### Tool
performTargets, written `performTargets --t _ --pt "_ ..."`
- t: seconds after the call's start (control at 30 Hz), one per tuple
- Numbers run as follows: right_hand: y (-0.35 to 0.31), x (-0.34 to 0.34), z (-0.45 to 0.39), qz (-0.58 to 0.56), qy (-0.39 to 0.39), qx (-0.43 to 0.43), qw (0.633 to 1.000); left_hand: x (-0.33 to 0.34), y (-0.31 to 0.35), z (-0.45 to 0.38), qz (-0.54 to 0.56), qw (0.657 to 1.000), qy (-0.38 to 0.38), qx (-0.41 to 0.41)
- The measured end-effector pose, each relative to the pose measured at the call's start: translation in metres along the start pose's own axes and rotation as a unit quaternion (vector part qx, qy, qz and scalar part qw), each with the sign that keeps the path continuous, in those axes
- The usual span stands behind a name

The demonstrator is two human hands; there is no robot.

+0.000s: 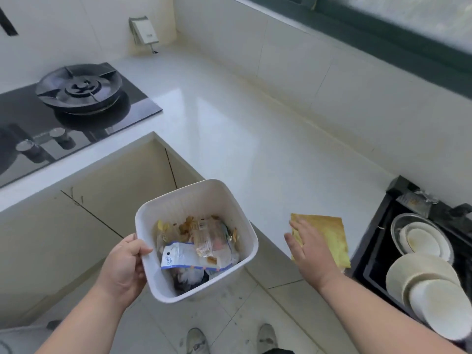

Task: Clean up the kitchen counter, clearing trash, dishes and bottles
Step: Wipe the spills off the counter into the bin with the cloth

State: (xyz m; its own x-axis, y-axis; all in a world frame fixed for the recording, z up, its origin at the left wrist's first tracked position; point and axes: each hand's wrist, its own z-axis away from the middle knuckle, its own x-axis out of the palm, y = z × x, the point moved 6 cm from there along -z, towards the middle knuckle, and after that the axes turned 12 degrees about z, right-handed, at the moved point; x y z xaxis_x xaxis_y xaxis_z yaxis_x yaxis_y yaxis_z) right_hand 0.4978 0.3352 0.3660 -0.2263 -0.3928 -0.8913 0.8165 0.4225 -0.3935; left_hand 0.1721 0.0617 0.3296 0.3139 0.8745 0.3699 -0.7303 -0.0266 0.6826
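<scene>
My left hand [126, 267] grips the rim of a white square trash bin [224, 198], held in the air beside the counter edge. The bin holds wrappers, a blue-and-white pouch and food scraps. My right hand [310, 247] lies flat with fingers spread on a yellow cloth [332, 231] at the counter's front edge. The white counter [229, 118] is bare apart from the cloth. White plates and bowls [429, 284] are stacked in the dark sink [370, 251] at the right.
A black gas hob [76, 98] with two knobs sits at the left. A wall socket [144, 30] hangs in the far corner. Beige cabinet doors [89, 200] lie below the counter. My shoes [196, 341] stand on the tiled floor.
</scene>
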Motion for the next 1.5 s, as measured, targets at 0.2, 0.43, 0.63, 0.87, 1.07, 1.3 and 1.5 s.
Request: performTargets --t 0.2,0.43,0.63,0.87,1.07,1.3,1.5 --pt "-0.129 0.024 -0.043 -0.245 -0.120 0.026 0.962 -0.016 0.013 -0.020 0.027 0.998 0.049 -0.001" --pt "-0.188 0.099 -0.110 -0.157 -0.256 0.043 0.953 -0.051 0.024 -0.028 0.013 0.983 0.180 0.032" --pt "-0.233 0.164 -0.159 -0.112 -0.334 0.079 0.932 -0.077 0.020 -0.071 -0.028 0.965 0.259 0.030" --pt "-0.267 0.255 -0.216 -0.052 -0.311 0.114 0.942 -0.132 -0.005 -0.162 -0.047 0.947 0.311 -0.066" --pt "-0.257 0.359 -0.266 -0.023 -0.300 0.185 0.935 -0.181 -0.046 -0.268 -0.034 0.950 0.266 -0.162" --pt "-0.231 0.487 -0.322 -0.139 -0.288 0.267 0.909 -0.227 -0.094 -0.398 0.000 0.960 0.229 -0.162" --pt "-0.213 0.552 -0.370 -0.081 -0.279 0.211 0.933 -0.251 -0.135 -0.464 0.000 0.960 0.219 -0.175"
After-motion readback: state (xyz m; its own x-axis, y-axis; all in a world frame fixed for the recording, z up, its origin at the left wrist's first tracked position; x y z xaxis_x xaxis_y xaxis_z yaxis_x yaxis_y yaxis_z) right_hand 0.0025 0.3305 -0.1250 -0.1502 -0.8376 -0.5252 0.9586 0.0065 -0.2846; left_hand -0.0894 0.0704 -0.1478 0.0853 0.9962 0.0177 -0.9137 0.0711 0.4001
